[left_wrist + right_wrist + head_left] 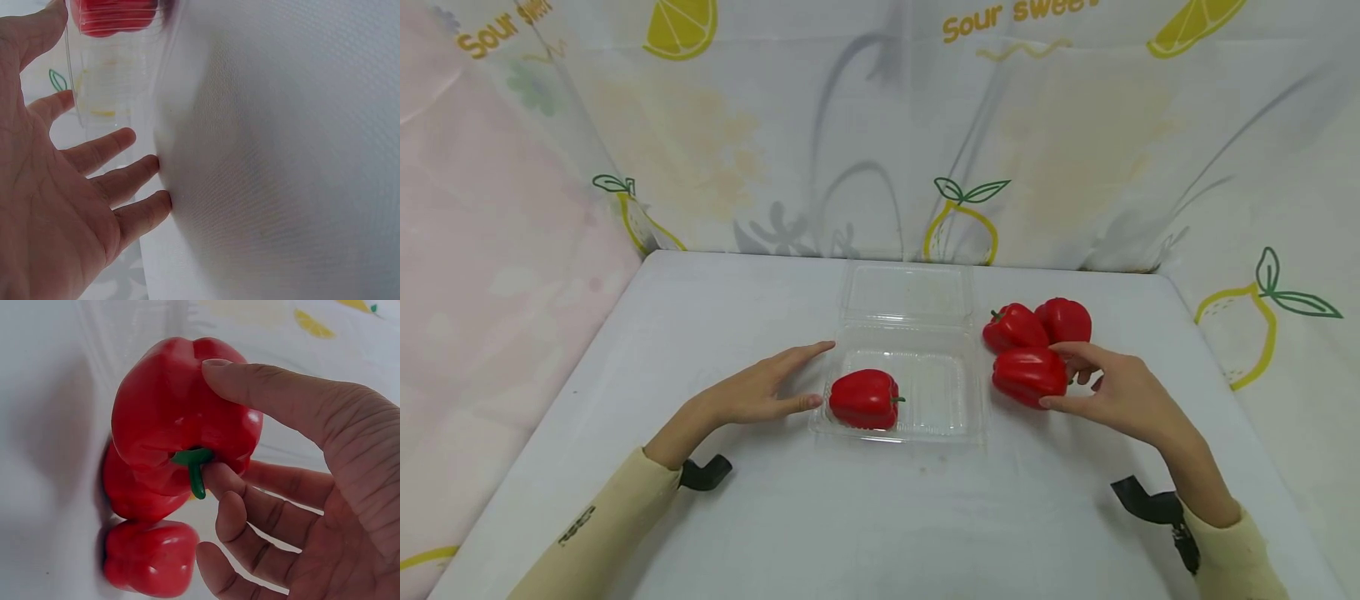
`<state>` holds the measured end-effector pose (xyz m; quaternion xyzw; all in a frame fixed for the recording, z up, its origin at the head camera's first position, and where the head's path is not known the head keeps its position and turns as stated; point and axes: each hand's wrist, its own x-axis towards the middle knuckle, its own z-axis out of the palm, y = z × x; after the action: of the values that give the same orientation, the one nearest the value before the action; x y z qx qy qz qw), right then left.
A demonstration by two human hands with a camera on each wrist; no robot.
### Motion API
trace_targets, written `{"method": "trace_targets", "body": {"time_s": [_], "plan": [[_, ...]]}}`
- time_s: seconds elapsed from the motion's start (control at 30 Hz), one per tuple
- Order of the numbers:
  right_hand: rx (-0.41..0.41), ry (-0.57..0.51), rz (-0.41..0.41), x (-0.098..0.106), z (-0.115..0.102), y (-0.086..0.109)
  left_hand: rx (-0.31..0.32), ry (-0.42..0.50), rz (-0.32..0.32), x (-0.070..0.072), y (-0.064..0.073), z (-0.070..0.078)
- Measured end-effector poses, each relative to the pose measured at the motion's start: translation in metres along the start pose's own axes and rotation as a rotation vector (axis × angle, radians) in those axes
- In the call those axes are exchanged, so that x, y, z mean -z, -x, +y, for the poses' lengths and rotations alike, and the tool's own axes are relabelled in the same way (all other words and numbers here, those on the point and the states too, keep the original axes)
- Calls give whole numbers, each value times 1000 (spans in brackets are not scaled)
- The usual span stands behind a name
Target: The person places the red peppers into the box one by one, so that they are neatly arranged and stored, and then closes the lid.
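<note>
My right hand (pixel 1116 392) grips a red bell pepper (pixel 1028 377) between thumb and fingers; its green stem (pixel 197 478) points toward the palm in the right wrist view. Just behind it sit two more red bell peppers, one on the left (pixel 1017 327) and one on the right (pixel 1064 320). A clear plastic clamshell box (pixel 936 429) lies with its lid (pixel 908 293) folded back, and another red bell pepper (pixel 865 399) rests on its side in the left part of the base. With fingers spread, my left hand (pixel 760 387) touches or nearly touches the box's left edge.
A white table (pixel 880 517) bears everything. Behind it hangs a printed cloth (pixel 865 125) with lemon drawings, and more cloth closes off both sides. Dark straps (pixel 706 473) show at the wrists.
</note>
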<state>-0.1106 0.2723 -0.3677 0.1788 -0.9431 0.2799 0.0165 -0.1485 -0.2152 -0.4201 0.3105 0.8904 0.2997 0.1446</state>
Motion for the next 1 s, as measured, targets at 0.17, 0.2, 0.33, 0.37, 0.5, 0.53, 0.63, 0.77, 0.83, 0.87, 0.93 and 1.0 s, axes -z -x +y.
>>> {"method": "trace_targets", "body": {"time_s": [0.17,0.2,0.33,0.37,0.5,0.53,0.63,0.77,0.83,0.87,0.93,1.0], "plan": [[21,-1,28,3,-3,-2,3,0,2,0,0,0],[21,-4,30,4,-4,-2,4,-1,2,0,0,0],[7,-1,29,4,-6,-4,6,0,3,0,0,-1],[6,-4,27,4,-7,-4,6,-2,4,0,0,-1],[14,-4,35,1,-7,-7,4,0,0,0,0,-1],[18,-7,37,0,-8,-8,3,-1,-1,0,0,-1],[34,-16,42,-1,-10,-11,5,1,-3,0,0,0],[35,-40,32,-1,-18,-15,16,2,-5,-1,0,-1],[27,-53,21,-2,-22,-16,18,2,-5,-1,-1,-1],[24,-55,16,-2,-24,-17,16,4,-3,-1,-1,-1],[19,-66,7,-3,-27,-19,13,3,-1,0,-1,-1],[20,-76,3,-5,-29,-21,8,3,0,0,-1,-1]]}}
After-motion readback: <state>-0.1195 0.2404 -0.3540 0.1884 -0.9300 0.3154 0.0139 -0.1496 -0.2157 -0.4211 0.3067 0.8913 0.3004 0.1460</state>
